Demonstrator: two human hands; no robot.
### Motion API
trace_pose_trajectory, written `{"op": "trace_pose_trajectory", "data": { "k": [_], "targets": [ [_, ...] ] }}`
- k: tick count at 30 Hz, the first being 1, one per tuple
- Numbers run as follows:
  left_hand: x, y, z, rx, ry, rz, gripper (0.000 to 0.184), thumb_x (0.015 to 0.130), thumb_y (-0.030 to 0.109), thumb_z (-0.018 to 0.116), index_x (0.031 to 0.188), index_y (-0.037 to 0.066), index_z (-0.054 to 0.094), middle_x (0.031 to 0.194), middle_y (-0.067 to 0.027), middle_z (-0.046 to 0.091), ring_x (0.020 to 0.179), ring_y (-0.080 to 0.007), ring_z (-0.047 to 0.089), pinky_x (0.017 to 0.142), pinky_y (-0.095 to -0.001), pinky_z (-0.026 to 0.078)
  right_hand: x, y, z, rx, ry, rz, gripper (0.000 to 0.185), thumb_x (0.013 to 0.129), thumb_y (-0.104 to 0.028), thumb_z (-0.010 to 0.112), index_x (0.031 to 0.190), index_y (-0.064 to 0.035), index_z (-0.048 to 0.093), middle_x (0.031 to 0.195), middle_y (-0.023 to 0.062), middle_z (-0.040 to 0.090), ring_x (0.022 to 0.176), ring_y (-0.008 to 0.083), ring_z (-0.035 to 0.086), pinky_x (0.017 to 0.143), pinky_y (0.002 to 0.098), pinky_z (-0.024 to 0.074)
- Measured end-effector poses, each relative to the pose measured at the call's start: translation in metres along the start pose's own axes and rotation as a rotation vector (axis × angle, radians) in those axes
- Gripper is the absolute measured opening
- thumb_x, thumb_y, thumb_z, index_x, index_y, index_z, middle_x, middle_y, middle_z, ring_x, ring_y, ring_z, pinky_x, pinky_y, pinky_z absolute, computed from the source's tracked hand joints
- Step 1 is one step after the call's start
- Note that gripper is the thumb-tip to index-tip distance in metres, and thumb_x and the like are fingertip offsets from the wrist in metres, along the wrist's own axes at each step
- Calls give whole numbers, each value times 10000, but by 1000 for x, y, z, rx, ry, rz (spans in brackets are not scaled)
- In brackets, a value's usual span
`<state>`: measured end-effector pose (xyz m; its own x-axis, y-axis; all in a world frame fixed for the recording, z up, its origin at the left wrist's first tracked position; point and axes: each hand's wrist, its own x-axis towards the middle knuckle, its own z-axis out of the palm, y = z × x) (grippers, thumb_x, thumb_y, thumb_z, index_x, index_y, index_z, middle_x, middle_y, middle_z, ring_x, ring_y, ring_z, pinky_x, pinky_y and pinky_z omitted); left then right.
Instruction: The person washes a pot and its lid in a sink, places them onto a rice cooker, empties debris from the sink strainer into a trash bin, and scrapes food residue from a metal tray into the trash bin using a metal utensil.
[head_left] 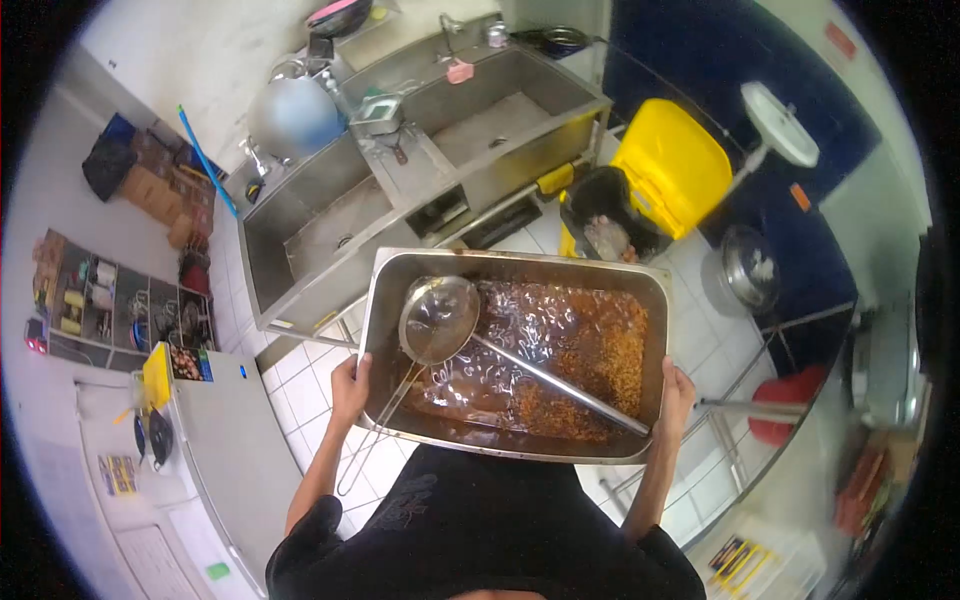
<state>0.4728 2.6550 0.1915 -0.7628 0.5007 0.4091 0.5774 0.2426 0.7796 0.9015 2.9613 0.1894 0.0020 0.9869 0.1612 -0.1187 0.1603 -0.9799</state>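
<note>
In front of my body I carry a deep rectangular steel pan (520,258), gripped at its two short sides. My left hand (350,388) is closed on the left rim, close to a wire handle that sticks out there. On the right rim my right hand (678,393) is closed too. Brown liquid with a layer of golden bits (600,350) covers the pan's bottom. A round mesh strainer (438,320) lies in it at the left. A long metal rod-like handle (560,383) slants across to the lower right corner; its far end is hidden by the strainer.
A double steel sink (500,125) stands ahead, with a kitchen scale (377,114) on the divider. A yellow-lidded bin (672,160) is open beyond the pan. A metal pot (748,270) sits at the right. A white chest (240,430) is at the left.
</note>
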Motion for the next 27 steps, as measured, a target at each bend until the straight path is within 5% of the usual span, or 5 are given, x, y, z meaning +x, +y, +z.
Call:
{"op": "trace_pose_trajectory", "data": {
  "k": [8, 12, 14, 20, 27],
  "targets": [
    [-33, 128, -16, 33, 51, -97, 467, 951, 337, 567, 651, -15, 503, 530, 12, 362, 535, -79, 318, 463, -318, 264, 41, -78, -46, 38, -48, 4, 400, 911, -367, 640, 666, -52, 602, 639, -69, 458, 626, 57, 341, 562, 261, 259],
    [-6, 162, -8, 24, 52, -22, 505, 951, 368, 551, 645, -30, 491, 512, -43, 349, 536, -92, 316, 466, -347, 279, 79, -103, -64, 14, -51, 70, 354, 906, -327, 652, 943, 23, 689, 882, 17, 649, 814, 94, 542, 754, 266, 423],
    [21, 202, -8, 123, 53, 42, 500, 947, 375, 546, 679, -47, 519, 524, -131, 422, 514, -171, 379, 498, -394, 331, 117, -116, -55, 33, -29, 46, 373, 929, -335, 626, 681, -57, 613, 662, -70, 472, 641, 56, 365, 584, 256, 284],
    [5, 229, -20, 233, 45, 28, 478, 949, 395, 515, 823, -58, 601, 710, -302, 569, 690, -460, 561, 632, -477, 421, 100, -148, -78, 73, -63, 32, 428, 913, -398, 639, 673, -52, 565, 711, -30, 506, 761, 78, 434, 785, 288, 416],
    [-65, 265, -82, 218, 65, -10, 475, 952, 406, 521, 764, -25, 586, 620, -206, 553, 549, -301, 512, 560, -415, 409, 40, -221, -124, -195, -7, 11, 562, 935, -487, 555, 589, -137, 284, 600, -66, 304, 598, 84, 254, 541, 320, 194]
  ]
}}
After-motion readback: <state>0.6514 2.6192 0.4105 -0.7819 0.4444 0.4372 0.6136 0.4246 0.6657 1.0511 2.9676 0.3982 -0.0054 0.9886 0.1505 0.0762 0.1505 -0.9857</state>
